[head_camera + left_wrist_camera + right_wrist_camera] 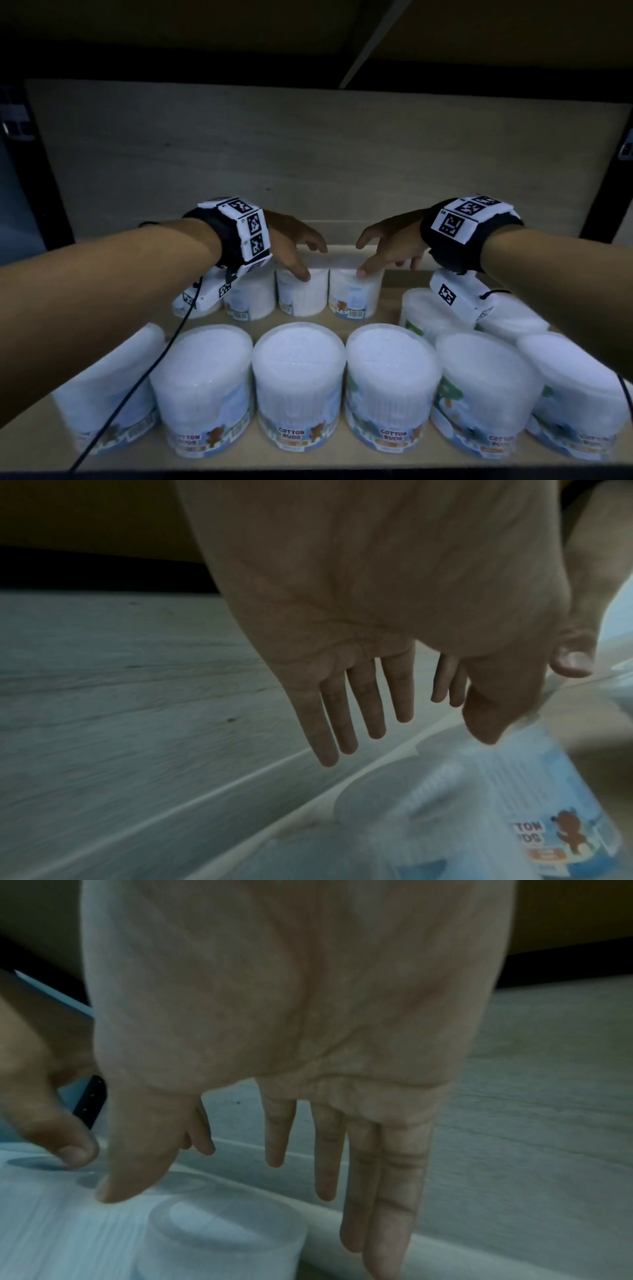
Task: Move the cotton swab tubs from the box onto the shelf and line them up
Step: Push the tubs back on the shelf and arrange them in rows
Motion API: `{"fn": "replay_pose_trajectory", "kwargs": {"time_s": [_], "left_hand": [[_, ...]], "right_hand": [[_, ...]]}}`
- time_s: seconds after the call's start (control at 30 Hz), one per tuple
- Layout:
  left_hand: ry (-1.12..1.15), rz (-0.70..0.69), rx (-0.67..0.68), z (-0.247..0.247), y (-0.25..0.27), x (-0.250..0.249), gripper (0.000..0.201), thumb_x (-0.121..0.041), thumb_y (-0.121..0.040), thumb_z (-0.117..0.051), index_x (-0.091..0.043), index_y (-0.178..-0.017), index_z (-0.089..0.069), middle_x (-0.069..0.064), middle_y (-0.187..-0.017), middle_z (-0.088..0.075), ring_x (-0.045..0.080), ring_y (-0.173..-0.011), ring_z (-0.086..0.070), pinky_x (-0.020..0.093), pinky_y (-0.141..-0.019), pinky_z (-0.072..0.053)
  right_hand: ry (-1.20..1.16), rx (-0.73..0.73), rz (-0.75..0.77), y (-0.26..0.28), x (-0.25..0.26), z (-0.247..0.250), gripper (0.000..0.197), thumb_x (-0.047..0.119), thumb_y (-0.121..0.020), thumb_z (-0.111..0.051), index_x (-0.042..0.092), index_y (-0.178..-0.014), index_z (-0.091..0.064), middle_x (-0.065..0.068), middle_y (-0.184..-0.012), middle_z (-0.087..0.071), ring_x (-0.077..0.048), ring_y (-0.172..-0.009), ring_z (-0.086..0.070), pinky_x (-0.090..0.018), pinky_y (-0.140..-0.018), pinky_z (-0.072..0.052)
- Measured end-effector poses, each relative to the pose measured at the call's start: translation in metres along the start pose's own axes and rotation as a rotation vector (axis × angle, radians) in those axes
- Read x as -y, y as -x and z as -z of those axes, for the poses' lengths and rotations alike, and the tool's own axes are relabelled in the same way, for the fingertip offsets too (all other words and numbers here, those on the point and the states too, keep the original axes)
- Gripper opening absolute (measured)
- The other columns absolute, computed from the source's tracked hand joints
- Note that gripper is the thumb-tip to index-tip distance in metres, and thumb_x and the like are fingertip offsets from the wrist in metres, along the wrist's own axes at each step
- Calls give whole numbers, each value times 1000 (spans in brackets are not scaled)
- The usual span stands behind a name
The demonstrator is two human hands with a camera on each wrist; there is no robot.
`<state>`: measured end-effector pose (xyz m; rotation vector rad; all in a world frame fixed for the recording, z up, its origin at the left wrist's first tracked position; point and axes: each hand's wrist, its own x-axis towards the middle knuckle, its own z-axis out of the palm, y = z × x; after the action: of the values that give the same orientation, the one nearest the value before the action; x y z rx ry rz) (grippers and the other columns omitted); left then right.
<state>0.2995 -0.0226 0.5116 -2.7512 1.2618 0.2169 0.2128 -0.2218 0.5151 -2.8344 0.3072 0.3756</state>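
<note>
White cotton swab tubs stand in two rows on the wooden shelf (392,284). My left hand (298,253) hovers over the back row, fingers straight, its thumb tip resting on the top of one back tub (301,294). Opposite it, my right hand (370,257) has its thumb tip on the neighbouring tub (354,294). In the left wrist view my left hand (411,737) is spread above a bear-labelled tub (514,804). My right hand (219,1191) is likewise spread above a tub (222,1231). Neither hand holds anything. The box is out of view.
Several tubs form the front row (299,377) near the shelf's front edge. Two more tubs (421,315) sit at the back right under my right wrist. A pale back panel (308,154) closes the shelf, and dark uprights (41,192) flank it.
</note>
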Motion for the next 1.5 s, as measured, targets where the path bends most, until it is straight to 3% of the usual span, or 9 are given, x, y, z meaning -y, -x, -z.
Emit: {"fn": "replay_pose_trajectory", "kwargs": {"time_s": [0.13,0.27,0.47,0.57,0.87,0.97,1.13,1.33,1.5], "left_hand": [[-6,9,66,-8,-17,4,79,-42,-87,-72,-36,-154,-29,-7,-160,-30,17,-141,-37,22,-99,-27],[32,3,72,-6,-23,8,75,-34,-88,-72,-38,-152,-34,-8,-159,-33,15,-136,-41,23,-96,-30],[55,-20,65,-5,-21,10,73,-37,-88,-72,-39,-151,-38,-9,-158,-35,5,-121,-41,20,-95,-29],[30,-14,42,-6,-21,10,72,-43,-88,-71,-38,-152,-38,-8,-158,-35,5,-127,-39,19,-98,-24],[-52,74,40,-5,-25,3,78,-64,-83,-65,-28,-149,-45,-2,-156,-40,19,-143,-36,32,-114,-25],[-70,114,53,-5,-29,2,79,-73,-78,-63,-21,-136,-60,1,-141,-56,22,-132,-49,36,-110,-35],[-93,127,-21,-8,-35,2,84,-89,-67,-54,-9,-83,-74,2,-79,-65,23,-86,-65,40,-84,-52],[-96,149,-81,-13,-34,2,91,-94,-67,-43,-20,-112,-72,1,-117,-68,22,-113,-61,40,-99,-47],[71,89,31,-2,-23,-2,53,-45,-90,-65,-32,-140,-55,-8,-144,-51,15,-127,-47,29,-100,-36]], "right_hand": [[32,-9,-25,-11,20,-10,76,56,-78,-77,28,-142,-45,-6,-120,-57,-27,-97,-64,-40,-88,-58],[153,-47,-10,-11,36,-11,64,50,-87,-70,15,-138,-54,-3,-110,-57,-11,-71,-54,-29,-70,-54],[96,-31,-26,-17,38,-11,60,40,-84,-77,18,-136,-55,-1,-106,-50,-18,-70,-55,-45,-88,-59],[92,-19,-5,-21,35,-10,59,38,-83,-78,21,-134,-55,5,-95,-49,-19,-75,-58,-45,-85,-60],[57,35,49,-35,25,-9,57,24,-77,-84,42,-122,-54,-1,-133,-52,-29,-118,-55,-44,-87,-59],[64,56,68,-36,24,-7,58,15,-77,-83,42,-121,-55,0,-143,-47,-30,-127,-49,-47,-93,-57],[76,77,131,-36,17,-7,56,4,-78,-79,42,-114,-60,7,-147,-48,-27,-128,-49,-48,-95,-55],[41,77,145,-36,16,-8,45,14,-77,-81,50,-98,-63,8,-141,-51,-25,-126,-50,-42,-91,-56],[6,37,85,-33,21,-5,33,40,-82,-78,48,-112,-66,8,-113,-57,-31,-117,-56,-30,-73,-56]]}}
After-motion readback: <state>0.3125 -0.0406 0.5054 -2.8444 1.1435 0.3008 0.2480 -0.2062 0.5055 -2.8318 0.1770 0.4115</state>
